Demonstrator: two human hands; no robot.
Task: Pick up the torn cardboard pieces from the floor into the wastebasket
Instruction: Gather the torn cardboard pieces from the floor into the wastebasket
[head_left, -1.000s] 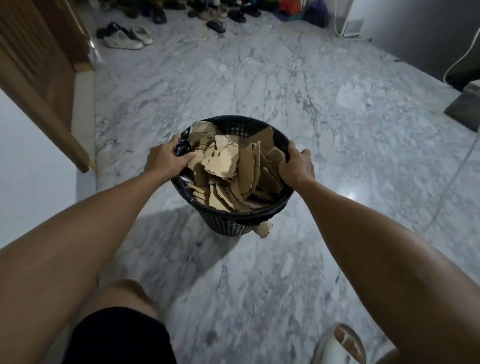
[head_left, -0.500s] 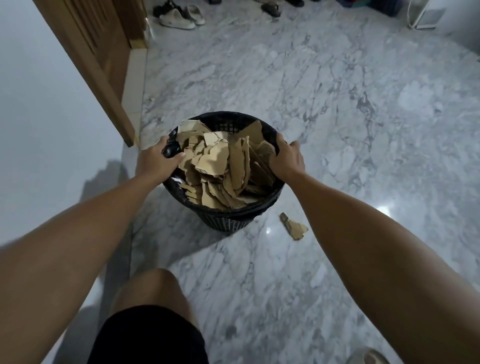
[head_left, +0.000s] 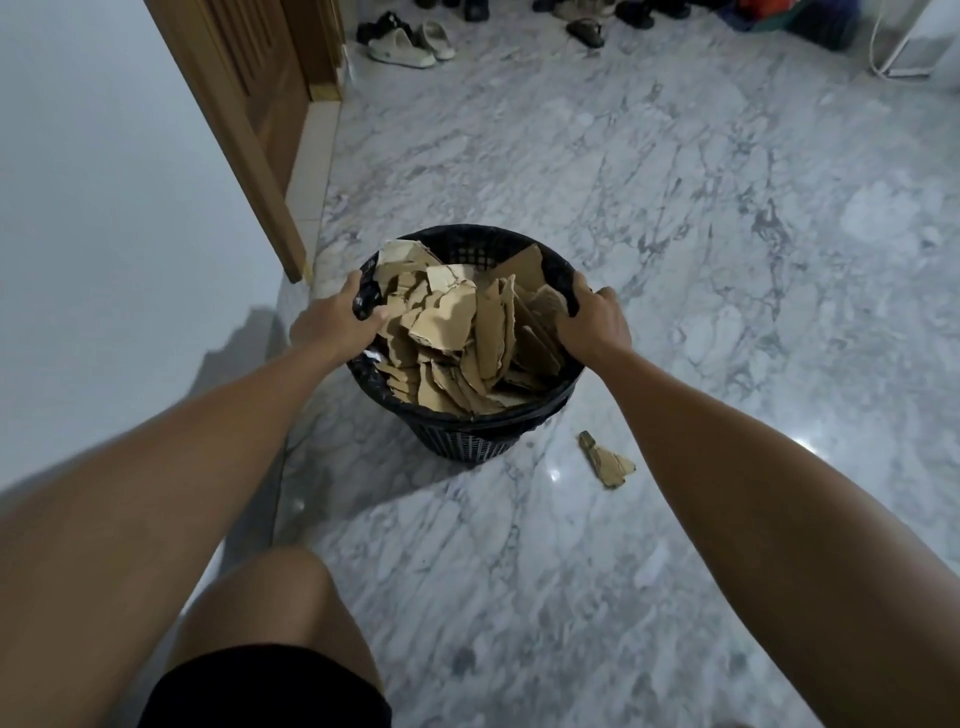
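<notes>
A black mesh wastebasket (head_left: 470, 441) stands on the marble floor in the middle of the view, filled to the rim with torn brown cardboard pieces (head_left: 457, 338). My left hand (head_left: 332, 325) grips its left rim, fingers curled over the black liner. On the opposite rim, my right hand (head_left: 595, 322) holds on with its thumb inside the basket. One torn cardboard piece (head_left: 608, 462) lies on the floor just right of the basket, under my right forearm.
A white wall and a wooden door frame (head_left: 244, 140) run along the left. Sandals (head_left: 410, 44) and other shoes lie at the far edge of the floor. My bare knee (head_left: 280, 597) is at the bottom, near the basket.
The basket, held by both hands, has shifted left toward the wall, uncovering the cardboard piece on the floor to its right. Both grips stay the same.
</notes>
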